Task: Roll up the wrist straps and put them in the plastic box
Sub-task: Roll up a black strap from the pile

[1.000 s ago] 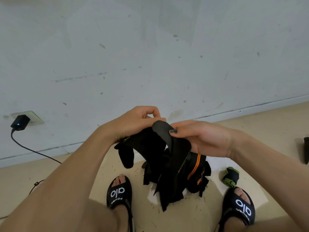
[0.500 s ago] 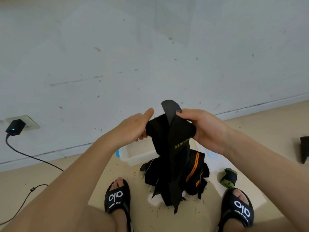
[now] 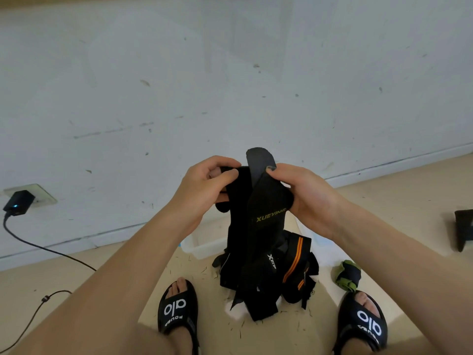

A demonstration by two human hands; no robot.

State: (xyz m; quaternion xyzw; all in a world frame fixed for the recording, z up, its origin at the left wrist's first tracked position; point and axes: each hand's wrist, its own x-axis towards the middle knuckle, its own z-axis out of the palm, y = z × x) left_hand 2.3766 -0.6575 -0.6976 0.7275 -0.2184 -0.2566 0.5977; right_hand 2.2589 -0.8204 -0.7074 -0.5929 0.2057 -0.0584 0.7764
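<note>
Between my knees, above the floor, I held one black wrist strap (image 3: 258, 201) up in both hands; my left hand (image 3: 204, 185) had curled in since half a second before, when its fingers lay straighter against the cloth, and now its thumb and fingers pinched the strap's upper left edge; my right hand (image 3: 304, 196) kept its grip on the right side, thumb pressed over the grey tab that stood up at the top; the strap's long end hung down onto the pile of straps (image 3: 289, 267) on the floor; the plastic box (image 3: 202, 248) lay behind the pile, mostly hidden by my left forearm; a rolled green strap (image 3: 346, 275) sat just beside my right sandal (image 3: 363, 321); the charger (image 3: 18, 203) stayed plugged in at the wall.
</note>
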